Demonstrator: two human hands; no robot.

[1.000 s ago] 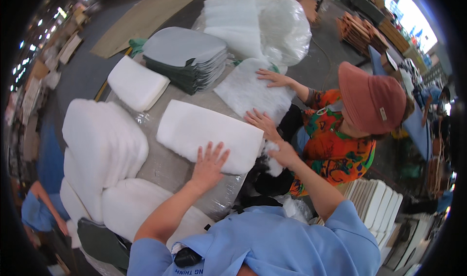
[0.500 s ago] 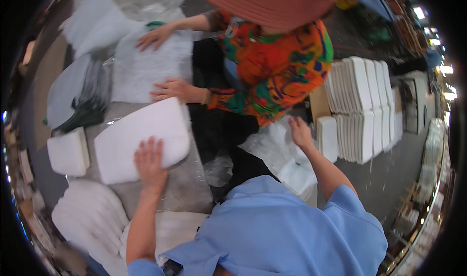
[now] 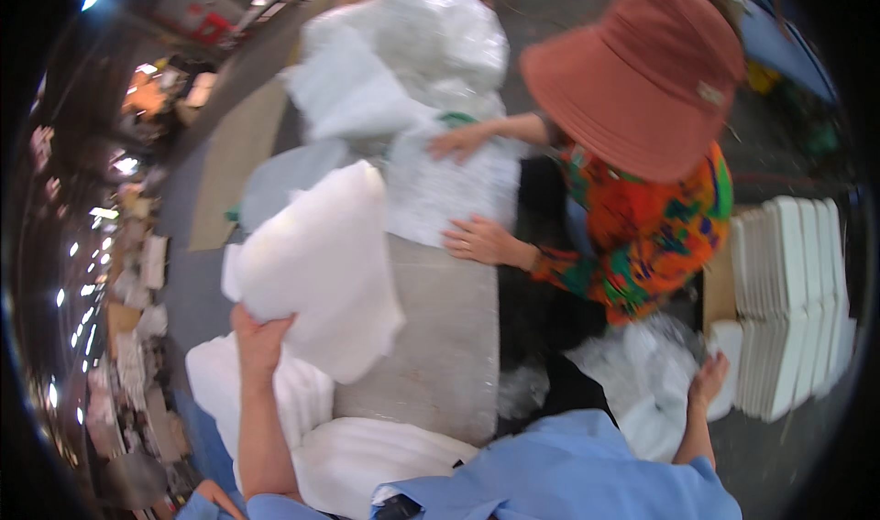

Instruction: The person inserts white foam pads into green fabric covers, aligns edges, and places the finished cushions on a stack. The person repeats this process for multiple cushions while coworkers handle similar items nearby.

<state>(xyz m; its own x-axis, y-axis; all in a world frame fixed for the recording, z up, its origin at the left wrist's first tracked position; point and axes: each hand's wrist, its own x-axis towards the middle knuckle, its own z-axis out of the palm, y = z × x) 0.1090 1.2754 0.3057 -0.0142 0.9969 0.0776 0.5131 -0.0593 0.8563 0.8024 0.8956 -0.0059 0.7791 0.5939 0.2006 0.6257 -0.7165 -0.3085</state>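
A white padding sheet, thick and soft with rounded corners, is raised at a tilt over the left side of the work surface. My left hand grips its lower edge, thumb on the near face, fingers partly hidden behind. At the right, my right hand has its fingers curled at the edge of a crumpled clear plastic bag with something white inside; the grip itself is small and blurred. Below the raised sheet, rolled or folded white padding lies on the near side of the grey work surface.
Opposite, a co-worker in a red hat rests both hands on a white fibrous sheet. Stacked white pads stand at the far right. A large plastic-wrapped bundle sits at the back. Another person's arm shows at lower left.
My left hand lay flat on the padding sheet; now it holds the sheet's edge and has lifted it off the surface. My view has swung left. The co-worker's hands remain on the fibrous sheet.
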